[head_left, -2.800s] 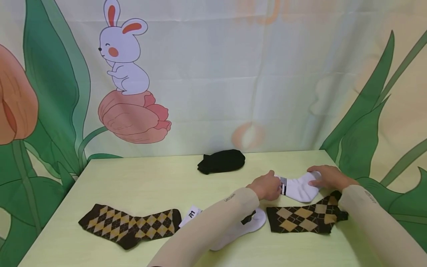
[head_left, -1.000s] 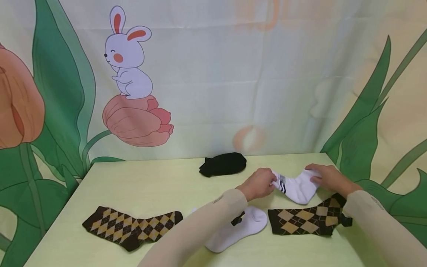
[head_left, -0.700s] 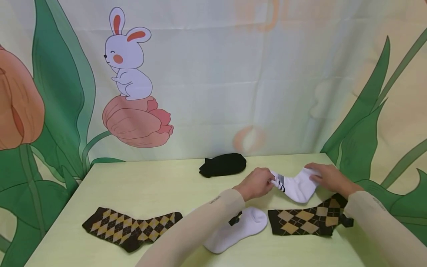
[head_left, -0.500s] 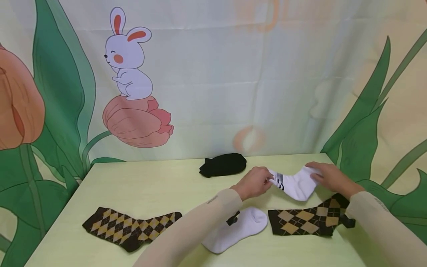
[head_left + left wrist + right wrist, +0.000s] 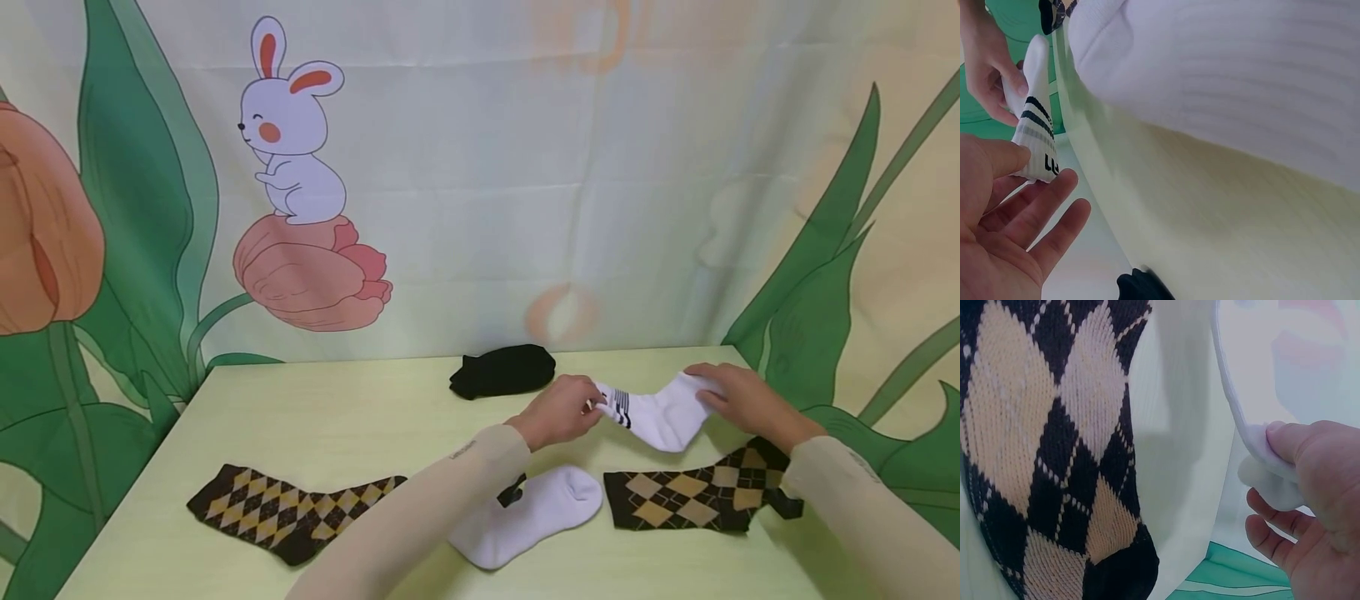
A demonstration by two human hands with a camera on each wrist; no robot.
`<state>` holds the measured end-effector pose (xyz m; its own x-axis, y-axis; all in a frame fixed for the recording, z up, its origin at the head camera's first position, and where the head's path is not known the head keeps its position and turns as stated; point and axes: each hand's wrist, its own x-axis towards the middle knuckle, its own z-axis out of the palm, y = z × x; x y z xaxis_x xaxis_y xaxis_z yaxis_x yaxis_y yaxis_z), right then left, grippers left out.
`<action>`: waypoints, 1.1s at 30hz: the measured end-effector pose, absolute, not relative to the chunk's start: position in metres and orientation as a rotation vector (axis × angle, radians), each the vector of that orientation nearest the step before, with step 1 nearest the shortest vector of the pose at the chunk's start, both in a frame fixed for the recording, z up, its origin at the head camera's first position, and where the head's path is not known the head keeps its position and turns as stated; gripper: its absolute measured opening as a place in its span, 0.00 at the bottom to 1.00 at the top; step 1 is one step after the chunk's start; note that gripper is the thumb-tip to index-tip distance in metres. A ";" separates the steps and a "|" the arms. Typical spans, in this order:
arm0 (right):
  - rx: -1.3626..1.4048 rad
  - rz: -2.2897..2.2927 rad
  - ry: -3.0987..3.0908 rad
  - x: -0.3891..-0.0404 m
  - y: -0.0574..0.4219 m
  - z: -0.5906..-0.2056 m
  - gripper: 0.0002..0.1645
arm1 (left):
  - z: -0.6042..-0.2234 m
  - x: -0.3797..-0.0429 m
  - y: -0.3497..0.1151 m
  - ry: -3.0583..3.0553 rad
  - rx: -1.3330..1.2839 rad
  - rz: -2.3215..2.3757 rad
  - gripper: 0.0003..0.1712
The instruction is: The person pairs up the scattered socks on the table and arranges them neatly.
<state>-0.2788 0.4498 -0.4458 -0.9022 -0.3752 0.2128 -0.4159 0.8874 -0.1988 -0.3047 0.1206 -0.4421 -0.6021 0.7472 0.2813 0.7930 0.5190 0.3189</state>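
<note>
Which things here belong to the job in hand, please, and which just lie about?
In hand: striped white sock, between left hand and right hand.
Lying about, apparently: other white sock, left-side argyle sock, right-side argyle sock, black sock bundle.

your head camera looks forward and down from the near side, taking in most of the table (image 5: 322, 425) and the backdrop (image 5: 465, 192) beyond. your left wrist camera looks rightward past your left hand (image 5: 561, 410) toward your right hand (image 5: 750, 402), its picture turned sideways, with the near white sock (image 5: 1229, 75) very close to the lens. your right wrist camera faces the far backdrop past your right hand, close beside the right argyle sock (image 5: 1060, 450). all three views share the striped sock (image 5: 660, 421); head and left wrist also share both hands.
</note>
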 end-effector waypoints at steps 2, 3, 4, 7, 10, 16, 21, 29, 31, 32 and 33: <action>0.614 0.362 -2.890 -0.278 0.448 -0.445 0.24 | -0.443 -0.306 0.119 -2.634 -1.345 -0.627 0.09; 0.618 0.363 -2.889 -0.277 0.447 -0.444 0.24 | -0.444 -0.306 0.118 -2.628 -1.348 -0.625 0.09; 0.622 0.361 -2.887 -0.277 0.446 -0.444 0.24 | -0.445 -0.306 0.117 -2.622 -1.353 -0.625 0.09; 0.636 0.350 -2.873 -0.275 0.444 -0.442 0.24 | -0.445 -0.306 0.114 -2.607 -1.368 -0.637 0.09; 0.648 0.337 -2.859 -0.273 0.442 -0.441 0.24 | -0.444 -0.305 0.111 -2.607 -1.376 -0.646 0.09; 0.648 0.350 -2.869 -0.271 0.439 -0.440 0.25 | -0.442 -0.303 0.106 -2.619 -1.380 -0.635 0.09; 0.667 0.351 -2.852 -0.267 0.434 -0.437 0.25 | -0.441 -0.301 0.102 -2.610 -1.380 -0.614 0.09; 0.674 0.353 -2.854 -0.263 0.430 -0.433 0.25 | -0.438 -0.296 0.096 -2.625 -1.385 -0.627 0.10; 0.670 0.358 -2.859 -0.262 0.428 -0.433 0.25 | -0.438 -0.295 0.095 -2.635 -1.381 -0.624 0.11; 0.670 0.359 -2.859 -0.262 0.427 -0.432 0.25 | -0.438 -0.295 0.094 -2.640 -1.378 -0.621 0.11; 0.669 0.359 -2.860 -0.262 0.427 -0.432 0.25 | -0.438 -0.294 0.094 -2.645 -1.372 -0.617 0.11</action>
